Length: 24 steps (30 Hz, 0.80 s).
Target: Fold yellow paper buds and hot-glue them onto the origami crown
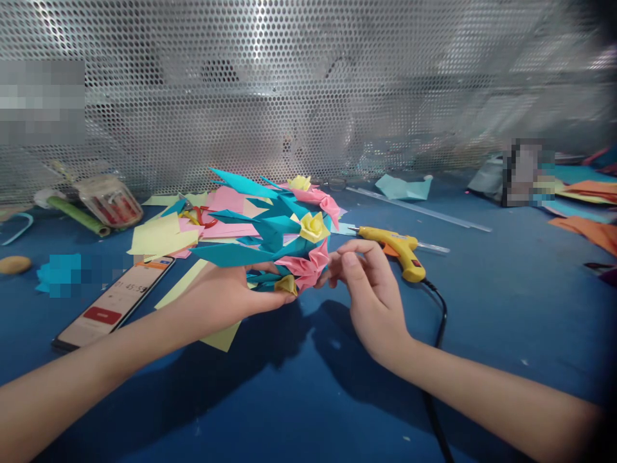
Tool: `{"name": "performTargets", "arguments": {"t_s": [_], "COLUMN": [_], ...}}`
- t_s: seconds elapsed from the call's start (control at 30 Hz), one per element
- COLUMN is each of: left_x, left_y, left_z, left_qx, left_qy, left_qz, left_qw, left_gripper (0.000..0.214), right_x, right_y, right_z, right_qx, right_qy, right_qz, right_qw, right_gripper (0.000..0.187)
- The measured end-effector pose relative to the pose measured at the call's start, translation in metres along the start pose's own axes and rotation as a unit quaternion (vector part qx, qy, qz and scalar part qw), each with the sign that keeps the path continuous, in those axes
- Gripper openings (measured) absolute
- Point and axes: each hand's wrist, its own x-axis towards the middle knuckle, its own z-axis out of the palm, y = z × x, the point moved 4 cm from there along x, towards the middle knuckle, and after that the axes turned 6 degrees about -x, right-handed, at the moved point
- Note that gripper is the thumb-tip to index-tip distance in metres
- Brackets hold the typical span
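A folded-paper flower wreath (274, 228) is held up above the blue table, its teal pointed leaves facing left and pink and yellow flowers along its right side. My left hand (224, 292) grips it from below and the left, thumb along its lower edge; some of the fingers are hidden behind the leaves. At the wreath's right edge is my right hand (369, 283), fingers bent and pinched close to a pink flower (308, 267). Whatever lies between those fingertips, if anything, is too small or hidden to make out. Just beyond this hand lies a yellow glue gun (390, 239).
The glue gun's black cord (441, 321) runs toward the front edge. A phone (116, 305), yellow paper (164, 236), red-handled scissors (205, 217) and a jar (110, 200) lie left. Clear glue sticks (419, 209) and light blue paper (403, 187) are behind; perforated metal (270, 77) closes the back.
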Motion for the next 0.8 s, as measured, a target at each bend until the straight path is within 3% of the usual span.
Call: {"name": "performTargets", "arguments": {"t_s": [0.2, 0.33, 0.63, 0.8], "left_x": [0.0028, 0.0026, 0.0046, 0.0058], "left_y": [-0.0037, -0.0022, 0.0004, -0.0047], "left_z": [0.0049, 0.0062, 0.0085, 0.0094], "left_qx": [-0.009, -0.019, -0.046, -0.047], "left_qy": [-0.039, -0.057, -0.080, -0.056], "left_qz": [0.018, 0.030, 0.077, 0.092], "left_qw": [0.999, 0.998, 0.993, 0.993], "left_gripper": [0.044, 0.045, 0.027, 0.020], "right_x": [-0.0017, -0.0026, -0.0052, -0.0051], "right_y": [-0.0039, -0.0028, -0.0004, 0.0009], "right_z": [-0.0002, -0.0007, -0.0015, -0.0029], "right_qx": [-0.004, -0.015, -0.022, -0.029], "right_qy": [-0.006, -0.020, -0.049, -0.041], "right_qz": [-0.028, -0.025, -0.028, -0.029], "right_qw": [1.000, 0.999, 0.998, 0.998], "right_gripper": [0.004, 0.009, 0.021, 0.016]}}
